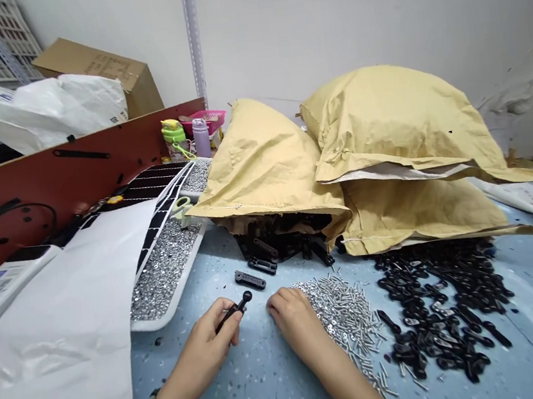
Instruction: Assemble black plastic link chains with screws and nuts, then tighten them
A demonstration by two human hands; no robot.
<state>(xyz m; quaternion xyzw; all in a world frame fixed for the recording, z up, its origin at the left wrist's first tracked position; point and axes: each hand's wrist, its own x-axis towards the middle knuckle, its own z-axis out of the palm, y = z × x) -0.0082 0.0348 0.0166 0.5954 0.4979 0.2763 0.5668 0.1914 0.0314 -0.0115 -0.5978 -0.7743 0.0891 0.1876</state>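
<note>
Left hand (201, 343) is clamping a black ball-ended rod (234, 308) between thumb and fingers, just above the blue speckled worktop (270, 387). Right hand (293, 316) is lying palm down, fingers together, at the edge of a loose pile of silver screws (342, 319); cannot tell if it's pinching any. A black bar (250, 279) is lying just ahead of the hands, not touching either.

Risks: the screws are sitting unconfined, so a sweep of the wrist could be scattering them into the black plastic parts (436, 314) alongside and mixing the lots. Rod is thin and gripped near one end; a slip could be dropping it into the screws.

Containers: a white tray (185, 282) is holding small silver nuts or washers, can't tell which. A white sheet (59, 328) is overhanging it, so a tug could be tipping the tray. Kraft paper bags (262, 167) are slumping at the back, the nearest spilling black parts (281, 236) onto the worktop.
</note>
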